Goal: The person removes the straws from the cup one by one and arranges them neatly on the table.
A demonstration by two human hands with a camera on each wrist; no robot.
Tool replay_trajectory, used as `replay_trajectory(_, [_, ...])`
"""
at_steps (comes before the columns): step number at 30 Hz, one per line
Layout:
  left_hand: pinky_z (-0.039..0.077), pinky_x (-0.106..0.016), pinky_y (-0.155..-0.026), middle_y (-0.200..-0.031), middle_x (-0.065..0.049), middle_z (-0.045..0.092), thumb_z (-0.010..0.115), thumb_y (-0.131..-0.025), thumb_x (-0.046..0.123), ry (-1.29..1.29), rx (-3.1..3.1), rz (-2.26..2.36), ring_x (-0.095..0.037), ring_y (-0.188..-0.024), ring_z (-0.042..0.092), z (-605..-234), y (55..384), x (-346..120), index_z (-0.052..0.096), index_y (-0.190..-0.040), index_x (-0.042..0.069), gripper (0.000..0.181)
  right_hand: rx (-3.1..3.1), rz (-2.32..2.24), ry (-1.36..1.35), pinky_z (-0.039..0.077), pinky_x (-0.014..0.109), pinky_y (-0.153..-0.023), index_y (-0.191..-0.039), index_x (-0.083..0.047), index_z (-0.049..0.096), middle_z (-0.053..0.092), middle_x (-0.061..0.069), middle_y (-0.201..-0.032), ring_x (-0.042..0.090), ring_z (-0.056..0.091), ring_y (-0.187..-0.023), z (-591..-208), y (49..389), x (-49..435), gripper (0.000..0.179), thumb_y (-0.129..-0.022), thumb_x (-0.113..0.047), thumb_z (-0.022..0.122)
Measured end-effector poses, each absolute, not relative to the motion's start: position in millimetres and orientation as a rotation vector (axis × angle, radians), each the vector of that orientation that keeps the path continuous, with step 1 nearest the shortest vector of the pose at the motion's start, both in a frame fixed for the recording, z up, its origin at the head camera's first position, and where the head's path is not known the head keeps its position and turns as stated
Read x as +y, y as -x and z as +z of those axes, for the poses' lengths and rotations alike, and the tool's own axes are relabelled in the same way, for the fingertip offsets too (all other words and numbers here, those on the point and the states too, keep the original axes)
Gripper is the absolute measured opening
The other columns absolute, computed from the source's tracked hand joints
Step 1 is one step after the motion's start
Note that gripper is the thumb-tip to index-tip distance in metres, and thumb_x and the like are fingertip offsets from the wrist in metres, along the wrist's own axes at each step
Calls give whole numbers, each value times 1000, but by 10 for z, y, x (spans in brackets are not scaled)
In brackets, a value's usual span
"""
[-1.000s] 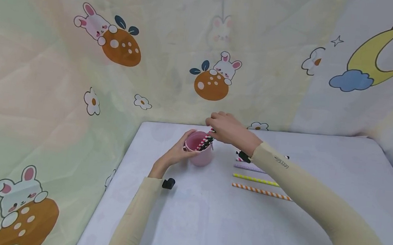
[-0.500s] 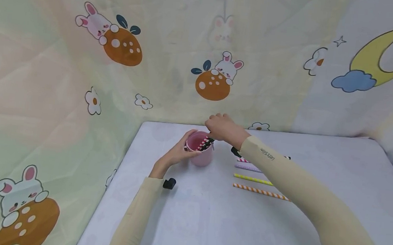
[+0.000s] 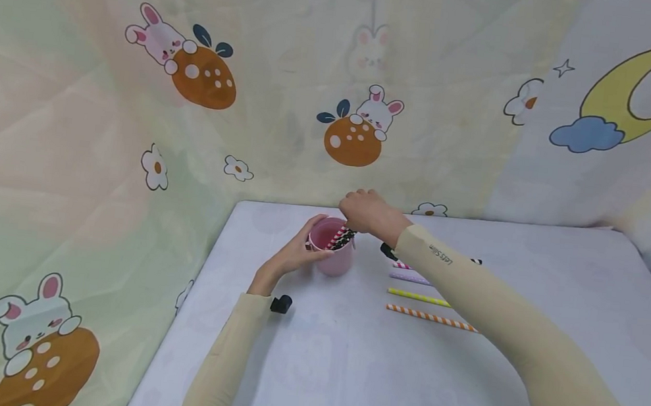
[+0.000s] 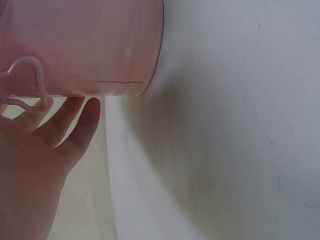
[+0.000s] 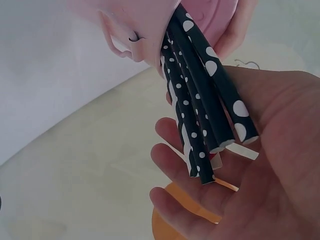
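My left hand [image 3: 297, 249] holds a small pink pail [image 3: 333, 265], thumb at the near side and fingers around the far side. In the left wrist view its fingertips lie against the pail wall beside a wire handle loop [image 4: 37, 75]. A bundle of paper straws [image 5: 192, 100] leans out over the rim, several black with white dots, and red-and-white striped ones [image 3: 336, 236] beside them. Above the pail, my right hand [image 3: 374, 215] has its fingers curled behind the upper ends of the bundle, which lie against palm and fingers.
Right of the pail, more straws lie in rows on the white table [image 3: 344, 364]: orange-striped [image 3: 431, 318], yellow [image 3: 419, 297], lilac [image 3: 411, 276] and pink-striped [image 3: 402, 264], partly under the right forearm. A printed cloth backdrop [image 3: 283, 93] rises behind the table.
My right wrist and forearm have shifted left, and the hand has turned slightly over the bundle. The pail, the left hand and the straws on the table stay put.
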State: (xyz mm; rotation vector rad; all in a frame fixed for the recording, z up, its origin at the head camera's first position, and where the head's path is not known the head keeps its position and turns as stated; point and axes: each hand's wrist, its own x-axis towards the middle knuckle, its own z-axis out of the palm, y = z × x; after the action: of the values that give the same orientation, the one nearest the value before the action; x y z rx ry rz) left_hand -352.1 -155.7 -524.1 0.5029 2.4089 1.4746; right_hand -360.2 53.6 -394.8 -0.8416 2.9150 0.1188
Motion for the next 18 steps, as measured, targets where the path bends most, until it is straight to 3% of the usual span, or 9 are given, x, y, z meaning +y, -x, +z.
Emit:
replay_trajectory(10, [37, -52, -116, -152, 6, 42, 82, -82, 45, -507, 2432, 1456, -21, -141, 41, -5239, 3510, -1556, 24, -152, 47, 91, 2902, 53, 830, 50, 47, -98, -106, -12, 74, 70, 9, -109, 29, 60, -105, -3894, 3580, 547, 16, -93, -22, 71])
replay_trajectory(18, [37, -53, -116, -153, 3, 40, 81, -83, 44, -516, 2438, 1447, -24, -142, 40, -5238, 3509, -1550, 22, -158, 35, 96, 2919, 40, 856, 49, 48, -99, -106, -12, 74, 70, 8, -109, 29, 60, -106, -3816, 3519, 590, 15, -93, -21, 72])
